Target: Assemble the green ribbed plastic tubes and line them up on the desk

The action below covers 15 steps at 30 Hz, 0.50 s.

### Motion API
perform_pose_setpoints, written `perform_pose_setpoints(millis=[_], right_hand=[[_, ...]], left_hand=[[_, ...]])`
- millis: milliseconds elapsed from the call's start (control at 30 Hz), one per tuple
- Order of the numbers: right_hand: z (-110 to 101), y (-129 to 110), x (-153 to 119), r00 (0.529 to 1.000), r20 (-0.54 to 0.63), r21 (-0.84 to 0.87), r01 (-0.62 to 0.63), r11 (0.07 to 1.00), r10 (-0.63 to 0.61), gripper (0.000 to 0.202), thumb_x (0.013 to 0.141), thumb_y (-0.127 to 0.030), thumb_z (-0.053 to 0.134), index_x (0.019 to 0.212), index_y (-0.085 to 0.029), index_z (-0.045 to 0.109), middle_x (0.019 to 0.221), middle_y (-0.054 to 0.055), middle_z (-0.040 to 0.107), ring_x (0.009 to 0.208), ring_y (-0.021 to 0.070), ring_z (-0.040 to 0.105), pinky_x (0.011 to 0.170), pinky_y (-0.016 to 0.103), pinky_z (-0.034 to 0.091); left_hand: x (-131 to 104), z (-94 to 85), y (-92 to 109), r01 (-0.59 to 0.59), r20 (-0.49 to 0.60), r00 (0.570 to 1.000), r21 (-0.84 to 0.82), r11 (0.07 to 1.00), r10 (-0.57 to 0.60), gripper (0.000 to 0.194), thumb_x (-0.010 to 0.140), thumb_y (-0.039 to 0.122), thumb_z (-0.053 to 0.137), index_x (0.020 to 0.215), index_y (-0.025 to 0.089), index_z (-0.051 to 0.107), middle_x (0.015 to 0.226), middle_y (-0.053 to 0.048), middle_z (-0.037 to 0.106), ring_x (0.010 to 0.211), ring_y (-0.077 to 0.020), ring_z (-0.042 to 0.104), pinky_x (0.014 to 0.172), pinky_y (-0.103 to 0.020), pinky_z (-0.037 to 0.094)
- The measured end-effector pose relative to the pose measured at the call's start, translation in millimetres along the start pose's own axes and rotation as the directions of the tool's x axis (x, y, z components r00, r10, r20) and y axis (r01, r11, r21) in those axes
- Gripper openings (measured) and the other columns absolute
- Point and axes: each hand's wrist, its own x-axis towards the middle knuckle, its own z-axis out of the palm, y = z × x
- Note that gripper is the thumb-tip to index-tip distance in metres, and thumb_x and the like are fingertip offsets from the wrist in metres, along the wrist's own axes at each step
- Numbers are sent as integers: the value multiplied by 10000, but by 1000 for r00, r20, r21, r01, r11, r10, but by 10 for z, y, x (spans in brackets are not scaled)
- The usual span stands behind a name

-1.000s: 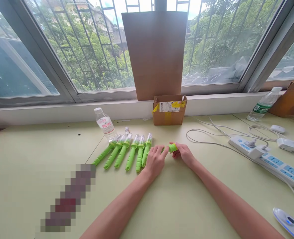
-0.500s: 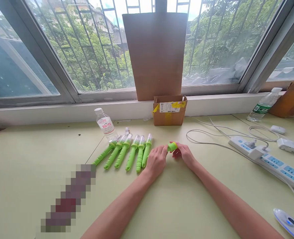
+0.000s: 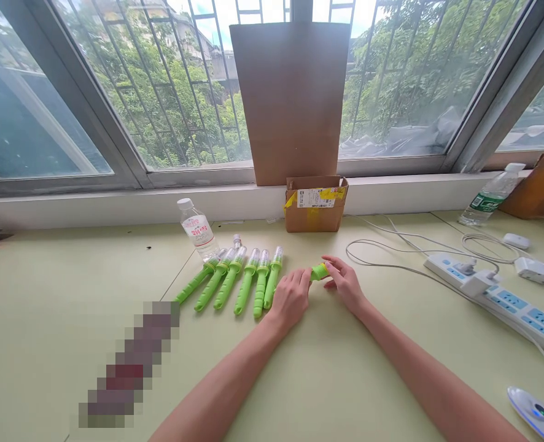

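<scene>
Between left hand (image 3: 292, 296) and right hand (image 3: 347, 286) lies a green tube (image 3: 318, 272).

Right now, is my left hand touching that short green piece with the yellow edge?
Touching. The head view shows the fingers of your left hand closed over the near left end of the green piece, with no gap between.
</scene>
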Motion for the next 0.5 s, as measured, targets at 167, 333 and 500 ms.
perform_pose_setpoints(millis=[167,333,500], right_hand=[[25,40,-10,987,-98,-105,114,988,-124,346,791,-492,585,891,-176,684,896,79,672,796,213,634,621,333,568],[61,33,-57,981,-46,-191,177,966,-188,371,763,-452,638,1014,-180,669,934,79,686,822,216,642,661,342,565],[76,6,-68,990,-17,-205,136,969,-142,424,737,-443,667,1068,-178,642,984,86,679,848,221,640,681,348,561]], left_hand=[[-1,6,-3,12,10,1000,-19,1000,-12,287,907,169,384,1192,160,423,949,-75,605,799,-197,580,650,-309,444],[-14,31,-28,49,-5,999,-50,998,-49,290,907,170,386,1195,159,419,967,-79,607,839,-198,582,683,-310,460],[-21,36,-37,60,0,998,-51,997,-60,286,908,171,384,1192,162,420,967,-78,607,839,-195,584,675,-302,456]])
